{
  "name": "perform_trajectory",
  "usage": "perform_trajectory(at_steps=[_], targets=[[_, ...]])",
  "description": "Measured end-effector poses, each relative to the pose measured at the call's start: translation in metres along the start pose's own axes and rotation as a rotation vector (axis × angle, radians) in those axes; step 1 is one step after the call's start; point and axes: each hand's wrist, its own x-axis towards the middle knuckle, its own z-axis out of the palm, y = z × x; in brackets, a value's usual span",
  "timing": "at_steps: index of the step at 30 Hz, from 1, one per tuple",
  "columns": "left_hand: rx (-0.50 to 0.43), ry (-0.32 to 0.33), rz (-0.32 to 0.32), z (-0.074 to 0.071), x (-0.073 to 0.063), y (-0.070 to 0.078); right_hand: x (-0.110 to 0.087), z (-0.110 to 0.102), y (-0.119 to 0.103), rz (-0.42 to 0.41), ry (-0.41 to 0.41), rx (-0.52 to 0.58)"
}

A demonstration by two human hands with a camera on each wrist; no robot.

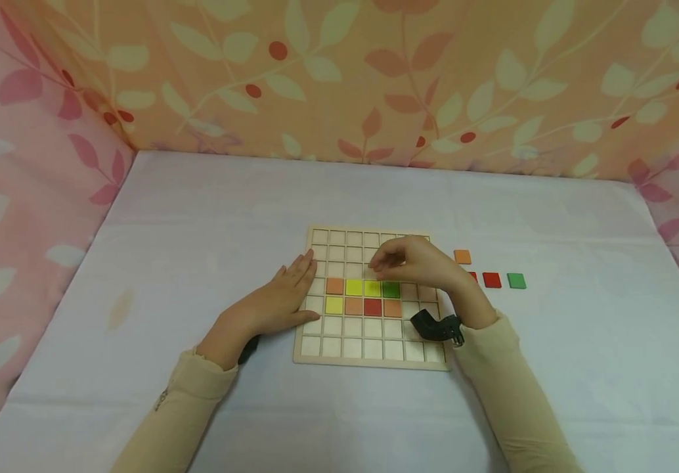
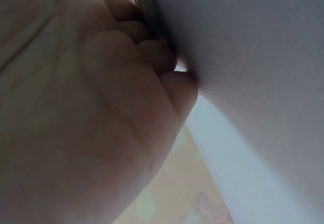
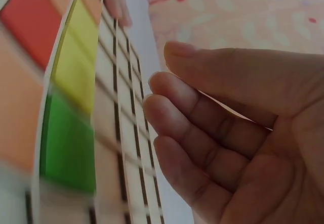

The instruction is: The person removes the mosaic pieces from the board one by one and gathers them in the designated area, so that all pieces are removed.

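A square wooden grid board (image 1: 375, 364) lies on the white cloth. Two rows of coloured tiles fill its middle, among them an orange tile (image 1: 335, 286), a yellow tile (image 1: 354, 288), a green tile (image 1: 391, 290) and a red tile (image 1: 372, 307). My left hand (image 1: 280, 299) rests along the board's left edge, fingers extended and thumb spread; the left wrist view shows its palm (image 2: 91, 92) beside the board's side. Above the green tile hovers my right hand (image 1: 413, 263), fingers loosely bent. In the right wrist view, nothing shows between its thumb and fingers.
Right of the board lie loose tiles: an orange one (image 1: 462, 257), a red one (image 1: 492, 280), a green one (image 1: 517, 281), and another red one (image 1: 473, 278) partly hidden by my right wrist. Leaf-patterned fabric (image 1: 339, 85) stands behind the table.
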Motion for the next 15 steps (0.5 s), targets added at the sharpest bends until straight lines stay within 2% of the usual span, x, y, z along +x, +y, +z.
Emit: perform_trajectory(at_steps=[5,9,15], targets=[[-0.002,0.007,-0.007,-0.001,0.001,0.000,0.013,0.012,-0.011,-0.038,-0.029,0.014],[0.002,0.008,-0.010,0.001,0.000,-0.001,0.021,0.025,-0.013,-0.034,-0.055,0.010],[-0.001,0.008,-0.007,0.001,-0.001,0.000,0.025,0.039,-0.009,-0.032,-0.022,-0.031]])
